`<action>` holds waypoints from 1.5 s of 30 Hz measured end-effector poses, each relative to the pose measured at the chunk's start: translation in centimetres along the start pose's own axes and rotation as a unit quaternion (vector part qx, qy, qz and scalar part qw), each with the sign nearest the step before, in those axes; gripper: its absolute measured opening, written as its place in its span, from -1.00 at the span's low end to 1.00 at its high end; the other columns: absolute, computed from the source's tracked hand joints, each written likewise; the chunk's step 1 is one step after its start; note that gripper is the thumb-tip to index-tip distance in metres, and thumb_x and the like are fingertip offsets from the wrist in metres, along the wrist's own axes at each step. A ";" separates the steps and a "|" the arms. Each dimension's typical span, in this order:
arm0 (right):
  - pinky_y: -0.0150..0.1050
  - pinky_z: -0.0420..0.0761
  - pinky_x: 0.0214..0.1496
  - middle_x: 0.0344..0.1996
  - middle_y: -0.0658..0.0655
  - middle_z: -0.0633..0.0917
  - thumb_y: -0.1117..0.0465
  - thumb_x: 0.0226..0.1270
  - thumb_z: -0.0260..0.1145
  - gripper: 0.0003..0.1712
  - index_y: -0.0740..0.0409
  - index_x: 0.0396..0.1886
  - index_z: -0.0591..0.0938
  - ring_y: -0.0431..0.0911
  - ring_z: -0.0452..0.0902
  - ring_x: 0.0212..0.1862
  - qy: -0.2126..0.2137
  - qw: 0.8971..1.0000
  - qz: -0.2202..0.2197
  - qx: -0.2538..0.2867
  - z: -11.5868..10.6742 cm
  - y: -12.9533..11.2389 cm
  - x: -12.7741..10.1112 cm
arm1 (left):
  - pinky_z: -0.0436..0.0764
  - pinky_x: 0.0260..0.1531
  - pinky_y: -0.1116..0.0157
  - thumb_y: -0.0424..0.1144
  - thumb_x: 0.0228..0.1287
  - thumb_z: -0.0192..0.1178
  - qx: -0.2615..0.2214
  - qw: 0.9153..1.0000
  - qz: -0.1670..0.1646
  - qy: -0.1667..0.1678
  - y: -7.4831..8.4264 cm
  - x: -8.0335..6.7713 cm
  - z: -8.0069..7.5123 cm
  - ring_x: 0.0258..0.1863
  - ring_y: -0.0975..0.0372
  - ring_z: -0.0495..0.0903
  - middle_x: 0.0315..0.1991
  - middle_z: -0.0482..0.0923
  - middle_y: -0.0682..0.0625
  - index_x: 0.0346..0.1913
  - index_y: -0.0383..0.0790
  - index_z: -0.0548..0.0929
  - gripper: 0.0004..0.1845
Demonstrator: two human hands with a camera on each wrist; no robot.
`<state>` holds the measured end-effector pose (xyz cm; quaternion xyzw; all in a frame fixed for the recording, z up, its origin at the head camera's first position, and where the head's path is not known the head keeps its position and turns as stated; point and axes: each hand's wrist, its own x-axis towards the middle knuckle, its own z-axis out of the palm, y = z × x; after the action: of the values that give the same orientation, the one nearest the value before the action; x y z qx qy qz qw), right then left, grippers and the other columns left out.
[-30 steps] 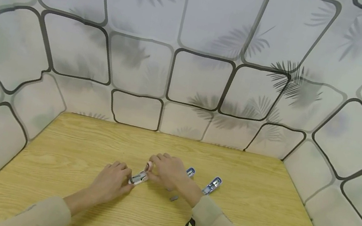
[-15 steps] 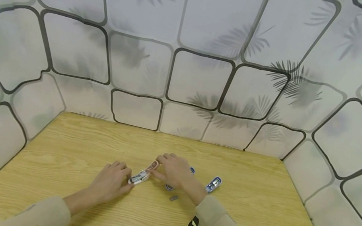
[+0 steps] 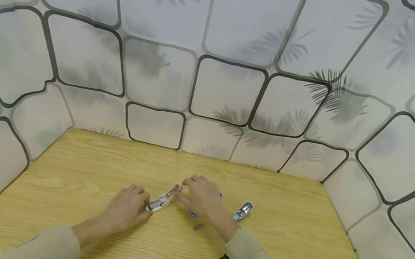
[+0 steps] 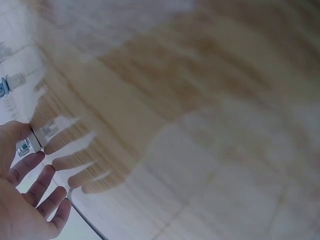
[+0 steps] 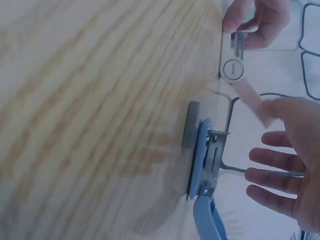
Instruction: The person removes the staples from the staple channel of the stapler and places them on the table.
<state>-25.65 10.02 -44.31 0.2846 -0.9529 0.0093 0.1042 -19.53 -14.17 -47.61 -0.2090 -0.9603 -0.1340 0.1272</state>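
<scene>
A white stapler [image 3: 158, 204] with a pink top arm lies on the table, its arm swung far back from the base. My left hand [image 3: 127, 205] pinches the base's near end between thumb and fingers. The right hand [image 3: 202, 195] is at the other end, with its thumb touching the pink top arm [image 5: 251, 102] in the right wrist view. Its other fingers are extended and spread apart from the stapler. In the left wrist view, part of the stapler [image 4: 23, 147] shows beside the thumb; the rest is hidden.
A blue stapler [image 3: 243, 212], opened out, lies right of the right hand. Another blue stapler [image 5: 212, 155] is partly hidden under that hand in the head view, beside a grey strip of staples [image 3: 197, 227]. Patterned walls [image 3: 222, 90] enclose the table [image 3: 110, 158] behind and at both sides.
The stapler's pink top arm has swung from raised to laid back, away from the base. The right hand has moved slightly right with it; the left hand keeps its hold.
</scene>
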 end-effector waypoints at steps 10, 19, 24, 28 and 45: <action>-0.44 0.61 -0.37 -0.28 0.01 0.86 0.01 0.47 0.42 -0.75 0.06 -0.10 0.82 -0.20 0.75 -0.31 0.027 0.966 0.083 0.245 -1.6 -0.9 -1.3 | 0.63 -0.18 0.11 -0.10 0.17 0.55 0.005 1.000 -0.001 0.000 -0.1 0.0 0.0 -0.26 0.17 0.54 -0.30 0.63 0.01 -0.32 -0.12 0.68 -0.75; -0.24 0.77 -0.40 -0.35 0.21 0.85 0.23 0.43 0.45 -0.84 0.25 -0.17 0.82 0.08 0.84 -0.33 -0.024 0.859 0.163 0.485 -0.7 -1.9 -1.2 | 0.62 -0.17 0.11 -0.09 0.18 0.54 0.002 1.000 -0.002 -0.010 0.0 0.0 0.1 -0.25 0.17 0.54 -0.29 0.62 0.01 -0.31 -0.11 0.68 -0.75; -0.20 0.79 -0.41 -0.40 0.22 0.85 0.25 0.38 0.48 -0.86 0.28 -0.23 0.83 0.07 0.84 -0.38 -0.038 0.836 0.189 0.513 -0.2 -3.0 -0.8 | 0.63 -0.16 0.10 -0.10 0.18 0.54 0.000 1.000 -0.003 -0.010 0.0 0.0 0.2 -0.24 0.16 0.55 -0.29 0.62 0.01 -0.31 -0.11 0.67 -0.76; -0.23 0.77 -0.43 -0.40 0.26 0.85 0.30 0.36 0.48 -0.86 0.34 -0.22 0.84 0.00 0.81 -0.44 -0.040 0.823 0.189 0.534 0.1 -4.0 -0.3 | 0.63 -0.18 0.10 -0.11 0.18 0.54 0.002 1.000 -0.001 -0.004 0.0 0.0 0.1 -0.24 0.15 0.55 -0.29 0.62 0.01 -0.31 -0.11 0.66 -0.75; -0.27 0.76 -0.46 -0.53 0.17 0.83 0.37 0.33 0.48 -0.92 0.28 -0.37 0.84 -0.02 0.81 -0.52 -0.058 0.818 0.215 0.530 1.0 -6.2 0.7 | 0.55 -0.23 0.21 -0.11 0.19 0.55 -0.006 1.000 0.000 -0.004 -0.3 0.0 0.0 -0.26 0.19 0.52 -0.29 0.60 0.05 -0.34 -0.07 0.65 -0.76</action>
<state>-22.97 4.36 -45.38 0.0835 -0.8421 0.5185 -0.1225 -19.63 -14.44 -47.63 -0.2104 -0.9599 -0.1394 0.1219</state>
